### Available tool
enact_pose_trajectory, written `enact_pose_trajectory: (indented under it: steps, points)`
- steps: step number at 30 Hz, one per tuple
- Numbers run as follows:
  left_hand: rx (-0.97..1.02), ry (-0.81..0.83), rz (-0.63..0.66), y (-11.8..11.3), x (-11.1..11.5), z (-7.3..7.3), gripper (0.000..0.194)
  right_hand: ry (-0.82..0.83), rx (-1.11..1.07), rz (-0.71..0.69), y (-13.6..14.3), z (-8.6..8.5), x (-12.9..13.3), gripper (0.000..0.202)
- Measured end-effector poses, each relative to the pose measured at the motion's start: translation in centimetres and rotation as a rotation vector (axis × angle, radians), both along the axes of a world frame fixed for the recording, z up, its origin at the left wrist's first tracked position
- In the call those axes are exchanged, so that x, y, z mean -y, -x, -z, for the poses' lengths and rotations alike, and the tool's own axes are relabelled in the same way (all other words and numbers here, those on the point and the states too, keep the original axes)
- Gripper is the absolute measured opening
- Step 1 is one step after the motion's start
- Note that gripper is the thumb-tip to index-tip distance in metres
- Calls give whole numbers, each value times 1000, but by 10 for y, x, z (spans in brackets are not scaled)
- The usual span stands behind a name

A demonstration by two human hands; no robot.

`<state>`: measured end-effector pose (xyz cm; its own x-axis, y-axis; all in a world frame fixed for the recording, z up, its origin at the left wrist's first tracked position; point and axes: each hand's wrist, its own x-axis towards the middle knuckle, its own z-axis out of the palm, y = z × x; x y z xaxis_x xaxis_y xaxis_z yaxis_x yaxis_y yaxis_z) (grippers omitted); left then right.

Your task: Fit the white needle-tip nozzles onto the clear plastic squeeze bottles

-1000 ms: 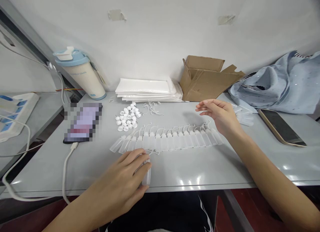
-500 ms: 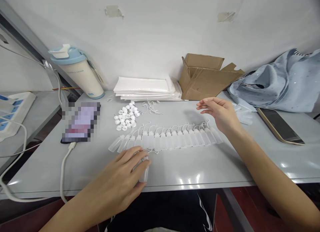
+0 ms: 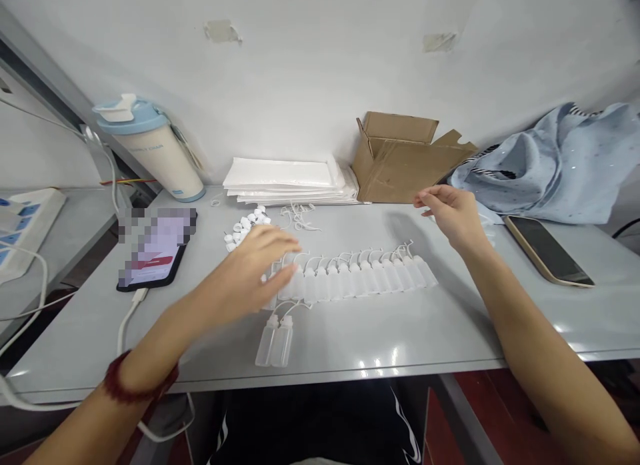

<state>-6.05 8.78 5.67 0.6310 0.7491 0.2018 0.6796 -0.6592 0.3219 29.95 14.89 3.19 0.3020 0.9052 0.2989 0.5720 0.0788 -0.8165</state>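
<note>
Our left hand, released, hovers at the left end of the bottle row; two translucent bottles lie near the tabletop's front edge, open room rightward. Whether our right hand pinches anything, we cannot tell.

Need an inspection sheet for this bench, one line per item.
Surface: grey tabletop, glossy, light reflections.
Job's things: translucent bottle row; two bottles nearer the front edge; white caps, partly hidden.
Clutter: tumbler, white packets, cardboard box, left phone, right phone, blue cloth.
Hands: left hand overlaps the row's left end, nothing visible held; right hand in front of the box, fingertips together, contents unclear.
Cables: white cable plugged into left phone.
Surroundings: pale wall; power strip at left.
</note>
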Motion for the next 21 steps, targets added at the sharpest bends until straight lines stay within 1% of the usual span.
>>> enact_pose_trajectory:
  steps: [2, 3, 5, 7, 10, 13, 21]
  points:
    - [-32, 13, -87, -7, -30, 1, 33, -12, 130, 39, -13, 3, -5, 6]
    - [-68, 19, -111, -9, -43, 3, 34, -14, 188, 51, -19, 4, -7, 6]
    - [-110, 40, -109, -13, -63, 9, 37, -9, 239, 60, -27, 4, -9, 8]
    - [-126, 55, -86, -15, -74, 17, 40, -2, 279, 59, -33, 4, -9, 10]
    - [-144, 65, -51, -16, -78, 26, 43, 5, 320, 67, -40, 3, -10, 13]
    - [-162, 67, -45, -14, -74, 32, 45, 11, 339, 90, -49, 3, -11, 17]
    - [-170, 53, -55, -8, -64, 36, 42, 72, 355, 136, -72, 8, -14, 24]
